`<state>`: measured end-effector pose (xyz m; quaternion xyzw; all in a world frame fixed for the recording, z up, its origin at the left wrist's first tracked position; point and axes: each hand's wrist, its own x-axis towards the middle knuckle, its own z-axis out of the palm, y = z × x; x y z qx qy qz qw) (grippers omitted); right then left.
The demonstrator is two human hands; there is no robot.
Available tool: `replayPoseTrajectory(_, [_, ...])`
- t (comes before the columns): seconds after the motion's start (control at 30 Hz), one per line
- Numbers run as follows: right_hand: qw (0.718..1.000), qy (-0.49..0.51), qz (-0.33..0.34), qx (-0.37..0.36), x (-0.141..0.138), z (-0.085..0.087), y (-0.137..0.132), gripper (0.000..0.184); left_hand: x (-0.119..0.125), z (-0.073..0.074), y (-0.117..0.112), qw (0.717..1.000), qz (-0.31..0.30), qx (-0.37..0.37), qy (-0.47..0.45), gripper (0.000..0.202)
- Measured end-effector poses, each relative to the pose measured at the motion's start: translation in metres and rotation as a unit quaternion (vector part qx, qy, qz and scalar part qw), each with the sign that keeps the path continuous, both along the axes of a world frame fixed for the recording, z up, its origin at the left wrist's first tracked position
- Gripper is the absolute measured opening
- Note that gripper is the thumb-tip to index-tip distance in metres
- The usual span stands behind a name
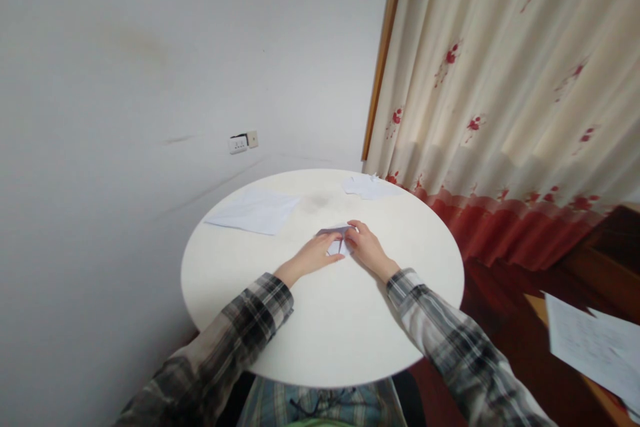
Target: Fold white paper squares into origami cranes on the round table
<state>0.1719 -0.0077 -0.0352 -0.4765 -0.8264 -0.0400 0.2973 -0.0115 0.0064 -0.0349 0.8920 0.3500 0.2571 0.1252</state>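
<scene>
A small folded piece of white paper (334, 248) lies near the middle of the round white table (320, 333). My left hand (319, 252) grips its left side, thumb toward me and fingers over the far part. From the right, my right hand (364, 245) pinches the paper's other side, with the fingertips close to those of my left hand. A fold or seam shows between the two hands. Parts of the paper are hidden under my fingers.
White sheets (255, 210) lie at the table's back left, and torn-edged paper (370, 187) at the back right. A wall with a socket (239, 144) stands behind. Floral curtains (475, 80) hang right; written papers (590, 340) lie on a wooden surface at lower right.
</scene>
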Motion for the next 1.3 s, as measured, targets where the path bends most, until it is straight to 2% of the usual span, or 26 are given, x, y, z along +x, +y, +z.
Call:
replayPoseTrajectory(0.23, [1.0, 0.019, -0.002, -0.006, -0.001, -0.002, 0.0, 0.032, 0.0, -0.003, 0.005, 1.0, 0.003, 0.021, -0.001, 0.024])
replayPoseTrajectory(0.47, [0.996, 0.064, 0.054, -0.006, 0.001, -0.006, 0.004, 0.036, -0.001, 0.001, 0.003, 0.998, 0.014, 0.052, 0.034, 0.017])
replayPoseTrajectory(0.7, [0.991, 0.111, 0.077, -0.014, 0.001, -0.003, 0.001, 0.033, -0.001, 0.003, 0.002, 0.997, 0.023, 0.066, 0.041, 0.019])
replayPoseTrajectory(0.93, [0.975, 0.202, 0.092, 0.02, 0.0, 0.002, -0.001, 0.03, -0.001, 0.014, -0.005, 0.994, 0.078, 0.074, 0.03, 0.028])
replayPoseTrajectory(1.1, [0.963, 0.258, 0.067, -0.03, -0.003, -0.001, 0.001, 0.032, -0.001, 0.013, -0.005, 0.994, 0.089, 0.059, 0.007, 0.024])
replayPoseTrajectory(1.3, [0.97, 0.207, 0.074, -0.108, -0.003, -0.009, 0.002, 0.052, 0.003, 0.002, -0.001, 0.996, 0.066, 0.006, -0.063, 0.013])
